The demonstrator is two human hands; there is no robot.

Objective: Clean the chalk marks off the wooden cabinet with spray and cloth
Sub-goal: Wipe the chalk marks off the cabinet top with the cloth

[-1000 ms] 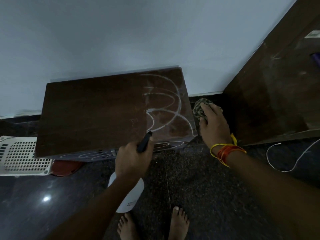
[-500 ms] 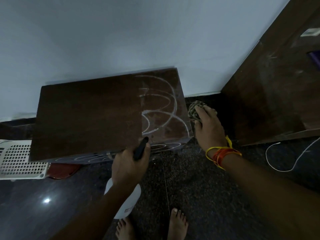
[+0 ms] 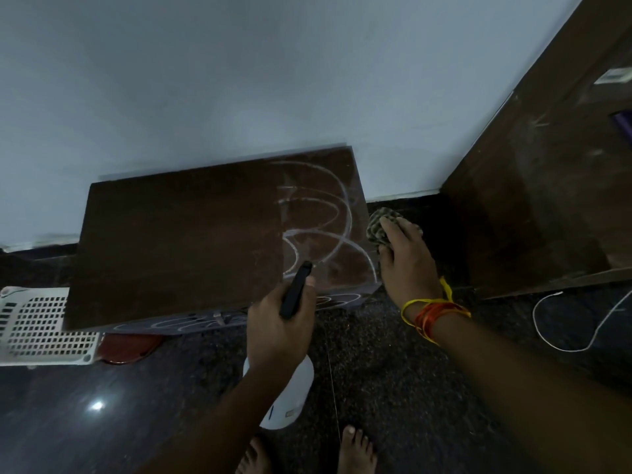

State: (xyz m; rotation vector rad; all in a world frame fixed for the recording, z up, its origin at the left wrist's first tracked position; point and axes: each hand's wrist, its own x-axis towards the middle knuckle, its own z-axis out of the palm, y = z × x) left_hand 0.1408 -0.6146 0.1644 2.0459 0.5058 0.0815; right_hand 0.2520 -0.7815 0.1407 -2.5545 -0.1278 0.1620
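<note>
I am standing barefoot on the dark speckled floor (image 3: 376, 371), looking down at the wooden cabinet (image 3: 178, 248) that is sitting against the pale wall (image 3: 273, 80). My left hand (image 3: 278, 328) is curling its grip around the spray bottle (image 3: 285, 398) — the white body is hanging below my wrist, and the black nozzle (image 3: 297, 289) is pointing up toward the cabinet's front right corner, just over its near edge. The chalk marks (image 3: 318, 227) are showing as white overlapping arcs across the right part of the cabinet top, with more loops (image 3: 191, 323) running along the cabinet's front face; the left part of the top is looking plain dark brown. My right hand (image 3: 405, 265) is gripping the cloth (image 3: 378, 227) — a bunched, patterned rag — just beside the cabinet's right edge, level with the arcs, and I cannot tell whether it is touching the wood. Yellow and orange threads (image 3: 432, 313) are wrapping my right wrist. To the cabinet's left a white perforated basket (image 3: 41, 325) is lying on the floor, with a reddish-brown dish (image 3: 126, 347) just under the cabinet's front left corner. To the cabinet's right a dark wooden panel (image 3: 533, 186) is standing, and a thin white cord (image 3: 564, 340) is looping on the floor near it.
</note>
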